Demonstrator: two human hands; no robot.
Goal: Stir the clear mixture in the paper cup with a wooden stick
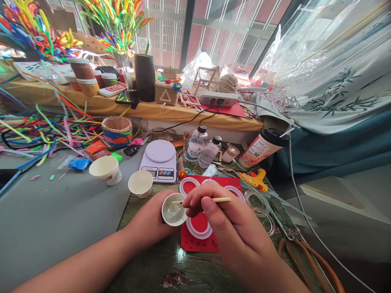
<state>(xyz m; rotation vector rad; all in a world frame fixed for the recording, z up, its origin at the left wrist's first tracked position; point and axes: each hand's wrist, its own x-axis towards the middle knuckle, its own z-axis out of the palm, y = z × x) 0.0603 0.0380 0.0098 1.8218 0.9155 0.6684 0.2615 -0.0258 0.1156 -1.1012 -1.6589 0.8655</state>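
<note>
My left hand (155,215) is wrapped round a small white paper cup (173,221), which is tipped so that the clear liquid inside shows. Between the fingers of my right hand (226,215) is a thin wooden stick (222,200); its far end dips into the liquid. Below my right hand lies a red sheet (186,243) bearing several white ring-shaped molds (199,235), partly covered by that hand. Another paper cup (140,184) stands just beyond my left hand, close to a white digital scale (159,162).
Stacked paper cups (105,171) stand at the left. Behind the molds are two clear bottles (194,149), one marked A. An orange glue gun (258,180), scissors (308,260) and a lidded drink cup (259,149) line the right side. A power strip (218,99) sits on the ledge.
</note>
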